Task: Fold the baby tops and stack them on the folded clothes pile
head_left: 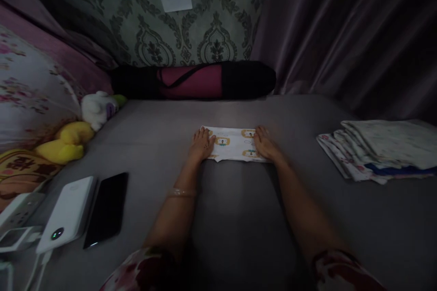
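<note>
A white cloth garment point(235, 144) with yellow and green prints lies folded into a flat rectangle on the grey bed surface point(235, 200). My left hand point(202, 144) rests flat on its left end, fingers stretched forward. On the opposite end lies my right hand point(264, 144), its palm down and fingers extended too. Neither hand grips the fabric; both press on it from above. What kind of garment it is cannot be told from the fold.
At right sits a stack of folded clothes point(392, 145). To the left lie a black phone point(107, 209), a white power bank point(70, 211) with cables, a power strip point(22, 209) and plush toys point(73, 138). A long black and pink bag point(193, 81) lies along the wall.
</note>
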Motion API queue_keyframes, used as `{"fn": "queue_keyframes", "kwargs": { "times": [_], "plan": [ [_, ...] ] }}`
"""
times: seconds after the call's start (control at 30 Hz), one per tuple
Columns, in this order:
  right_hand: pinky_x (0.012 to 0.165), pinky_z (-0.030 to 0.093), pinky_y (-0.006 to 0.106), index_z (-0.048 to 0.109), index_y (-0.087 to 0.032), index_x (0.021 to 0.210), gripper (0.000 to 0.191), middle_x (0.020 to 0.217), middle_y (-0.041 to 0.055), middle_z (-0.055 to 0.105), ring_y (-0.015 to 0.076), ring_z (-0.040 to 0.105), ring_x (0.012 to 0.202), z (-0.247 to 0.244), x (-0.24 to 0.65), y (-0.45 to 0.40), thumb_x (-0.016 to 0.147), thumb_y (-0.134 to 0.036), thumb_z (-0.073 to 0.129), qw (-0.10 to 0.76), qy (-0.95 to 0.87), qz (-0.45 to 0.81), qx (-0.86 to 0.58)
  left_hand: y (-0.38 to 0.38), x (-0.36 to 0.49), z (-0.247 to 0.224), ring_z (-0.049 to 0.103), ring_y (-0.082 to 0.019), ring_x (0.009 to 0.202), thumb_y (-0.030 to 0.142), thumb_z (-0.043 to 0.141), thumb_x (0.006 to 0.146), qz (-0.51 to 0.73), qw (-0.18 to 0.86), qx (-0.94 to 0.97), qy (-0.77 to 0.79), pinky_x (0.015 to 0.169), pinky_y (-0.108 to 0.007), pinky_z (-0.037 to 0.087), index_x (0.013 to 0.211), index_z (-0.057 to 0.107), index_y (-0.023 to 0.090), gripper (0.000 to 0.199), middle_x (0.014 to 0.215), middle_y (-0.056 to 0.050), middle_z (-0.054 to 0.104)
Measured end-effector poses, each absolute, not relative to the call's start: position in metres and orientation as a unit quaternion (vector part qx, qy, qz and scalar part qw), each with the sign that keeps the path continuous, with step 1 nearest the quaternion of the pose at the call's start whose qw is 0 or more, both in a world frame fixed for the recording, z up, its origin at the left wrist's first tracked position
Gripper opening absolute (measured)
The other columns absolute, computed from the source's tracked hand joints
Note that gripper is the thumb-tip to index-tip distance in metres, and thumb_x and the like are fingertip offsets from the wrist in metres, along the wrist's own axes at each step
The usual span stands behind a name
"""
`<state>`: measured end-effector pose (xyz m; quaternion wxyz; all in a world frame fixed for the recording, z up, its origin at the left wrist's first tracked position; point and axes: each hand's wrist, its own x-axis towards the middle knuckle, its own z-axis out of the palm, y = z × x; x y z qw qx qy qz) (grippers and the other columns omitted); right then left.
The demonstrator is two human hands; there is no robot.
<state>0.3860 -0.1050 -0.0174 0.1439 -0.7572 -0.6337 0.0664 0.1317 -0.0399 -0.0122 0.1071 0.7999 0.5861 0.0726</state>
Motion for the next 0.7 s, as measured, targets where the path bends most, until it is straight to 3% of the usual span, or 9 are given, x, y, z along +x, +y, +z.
{"fn": "queue_keyframes", "kwargs": {
  "times": [0.17, 0.3, 0.7],
  "plan": [
    [0.113, 0.026, 0.042, 0.043, -0.005, 0.14, 0.058, 0.149, 0.0176, 0.039, 0.0271, 0.034, 0.137, -0.014, 0.393, -0.105, 0.098, -0.036, 0.017, 0.132, -0.608, 0.061, -0.78, -0.038, 0.13, -0.005, 0.025, -0.029, 0.144, 0.046, 0.019, 0.098, 0.106, 0.112, 0.788, 0.596, 0.115, -0.049, 0.023, 0.144, 0.038, 0.009, 0.061, 0.153, -0.016, 0.033],
    [0.114, 0.021, 0.047, 0.038, -0.003, 0.143, 0.06, 0.152, 0.0191, 0.033, 0.0301, 0.027, 0.141, -0.004, 0.376, -0.107, 0.098, -0.038, 0.018, 0.121, -0.602, 0.023, -0.789, -0.045, 0.139, 0.006, 0.022, -0.028, 0.145, 0.044, 0.019, 0.099, 0.11, 0.082, 0.793, 0.594, 0.117, -0.049, 0.02, 0.144, 0.037, 0.009, 0.061, 0.154, -0.015, 0.033],
    [0.118, 0.01, 0.049, 0.034, -0.008, 0.148, 0.056, 0.156, 0.0141, 0.029, 0.0262, 0.021, 0.145, -0.002, 0.321, -0.117, 0.098, -0.033, 0.024, 0.054, -0.713, 0.032, -0.698, -0.081, 0.184, 0.0, 0.02, -0.027, 0.146, 0.04, 0.023, 0.099, 0.042, 0.078, 0.868, 0.488, 0.12, -0.048, 0.014, 0.147, 0.034, 0.009, 0.058, 0.155, -0.012, 0.029]
  ]
}}
